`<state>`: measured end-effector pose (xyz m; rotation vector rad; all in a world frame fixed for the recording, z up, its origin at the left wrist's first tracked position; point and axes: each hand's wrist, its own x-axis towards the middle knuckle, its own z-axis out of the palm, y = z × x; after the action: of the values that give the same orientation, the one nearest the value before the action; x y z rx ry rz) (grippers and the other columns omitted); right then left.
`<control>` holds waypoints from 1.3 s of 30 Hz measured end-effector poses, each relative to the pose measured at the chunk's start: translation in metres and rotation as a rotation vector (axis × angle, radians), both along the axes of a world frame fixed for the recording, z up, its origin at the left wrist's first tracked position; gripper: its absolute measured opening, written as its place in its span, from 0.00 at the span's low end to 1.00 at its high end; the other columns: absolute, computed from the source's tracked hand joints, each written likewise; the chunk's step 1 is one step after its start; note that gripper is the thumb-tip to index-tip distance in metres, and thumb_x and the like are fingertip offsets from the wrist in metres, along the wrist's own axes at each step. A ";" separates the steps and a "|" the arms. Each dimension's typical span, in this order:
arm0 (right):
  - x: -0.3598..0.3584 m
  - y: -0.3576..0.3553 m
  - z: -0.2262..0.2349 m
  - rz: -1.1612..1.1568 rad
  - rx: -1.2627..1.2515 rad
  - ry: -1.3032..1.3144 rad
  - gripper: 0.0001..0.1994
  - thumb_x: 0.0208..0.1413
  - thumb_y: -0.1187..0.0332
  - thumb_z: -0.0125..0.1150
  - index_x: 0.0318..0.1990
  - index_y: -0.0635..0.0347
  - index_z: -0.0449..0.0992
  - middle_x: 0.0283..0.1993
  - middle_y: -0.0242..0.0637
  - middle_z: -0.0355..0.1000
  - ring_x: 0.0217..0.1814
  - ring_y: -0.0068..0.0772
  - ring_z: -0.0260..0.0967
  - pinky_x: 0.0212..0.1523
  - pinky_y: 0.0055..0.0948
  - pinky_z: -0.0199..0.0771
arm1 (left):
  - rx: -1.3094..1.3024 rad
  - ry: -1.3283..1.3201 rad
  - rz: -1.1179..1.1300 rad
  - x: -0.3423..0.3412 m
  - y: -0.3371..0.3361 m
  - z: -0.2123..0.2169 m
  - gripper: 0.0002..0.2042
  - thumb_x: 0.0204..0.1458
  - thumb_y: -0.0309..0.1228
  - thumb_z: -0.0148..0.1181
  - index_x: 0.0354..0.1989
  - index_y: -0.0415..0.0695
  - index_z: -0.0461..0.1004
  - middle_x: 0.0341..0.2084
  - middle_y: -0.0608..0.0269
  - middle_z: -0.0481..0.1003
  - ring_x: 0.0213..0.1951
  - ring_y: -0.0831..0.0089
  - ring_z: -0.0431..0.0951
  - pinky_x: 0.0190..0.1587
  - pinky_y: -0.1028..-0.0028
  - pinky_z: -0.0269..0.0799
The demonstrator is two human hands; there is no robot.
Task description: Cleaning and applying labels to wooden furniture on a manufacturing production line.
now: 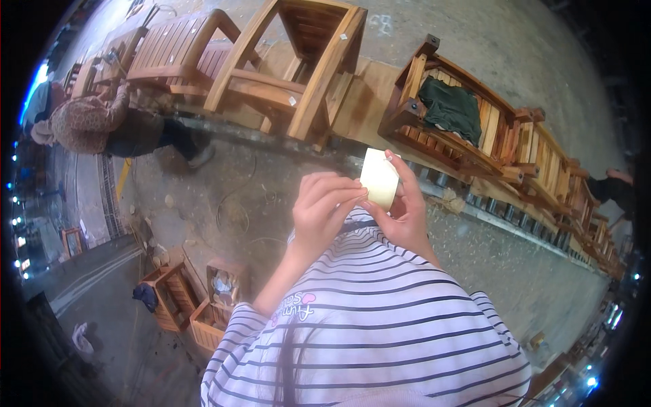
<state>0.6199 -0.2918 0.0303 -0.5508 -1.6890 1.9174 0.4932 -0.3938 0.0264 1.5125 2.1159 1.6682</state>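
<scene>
In front of my striped shirt, both hands are on a small pale yellow rectangular piece (380, 179) that looks like a paper sheet or pad. My right hand (409, 211) grips it from the right, thumb below and fingers along its far edge. My left hand (323, 205) is closed, its fingertips pinching at the piece's left edge. Past my hands, a brown wooden chair frame (268, 85) rests on its side, with small white diamond-shaped marks on it. Right of that, another wooden chair (491, 102) lies tipped, a dark green cloth (450, 108) draped inside it.
The chairs sit along a roller conveyor (502, 211) that crosses in front of me. Slatted wooden chairs (166, 51) continue leftward, where a person in a patterned top (88, 122) bends at work. Behind my left side stand wooden crates (173, 292) on the concrete floor.
</scene>
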 end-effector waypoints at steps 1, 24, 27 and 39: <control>0.025 0.006 0.000 0.013 0.002 0.000 0.40 0.50 0.87 0.62 0.69 0.61 0.51 0.70 0.43 0.55 0.63 0.34 0.65 0.61 0.30 0.68 | 0.008 -0.004 0.016 0.027 0.003 0.000 0.10 0.37 0.21 0.69 0.32 0.42 0.83 0.32 0.63 0.79 0.37 0.65 0.74 0.41 0.70 0.71; 0.534 0.228 -0.029 0.402 0.297 -0.190 0.12 0.49 0.81 0.63 0.43 0.66 0.79 0.42 0.43 0.79 0.44 0.34 0.78 0.44 0.26 0.75 | 0.005 -0.115 0.491 0.614 0.175 -0.026 0.09 0.42 0.19 0.68 0.34 0.42 0.80 0.33 0.61 0.77 0.38 0.64 0.76 0.41 0.70 0.71; 0.540 0.221 -0.017 0.520 0.290 -0.259 0.09 0.50 0.79 0.64 0.40 0.67 0.80 0.38 0.44 0.79 0.42 0.35 0.79 0.42 0.26 0.75 | -0.044 -0.147 0.595 0.634 0.164 -0.020 0.08 0.43 0.20 0.67 0.33 0.42 0.79 0.33 0.60 0.77 0.38 0.63 0.77 0.41 0.69 0.70; 0.336 0.012 -0.074 0.725 0.362 -0.244 0.05 0.49 0.74 0.67 0.32 0.66 0.78 0.31 0.43 0.76 0.33 0.38 0.75 0.35 0.30 0.70 | -0.128 -0.191 0.875 0.451 -0.039 -0.068 0.05 0.44 0.23 0.69 0.27 0.43 0.77 0.30 0.62 0.77 0.37 0.64 0.76 0.41 0.69 0.67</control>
<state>0.9560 -0.2800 -0.0437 -0.0133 -2.5811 1.9593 0.9438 -0.4323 -0.0418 0.3369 2.8897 1.6909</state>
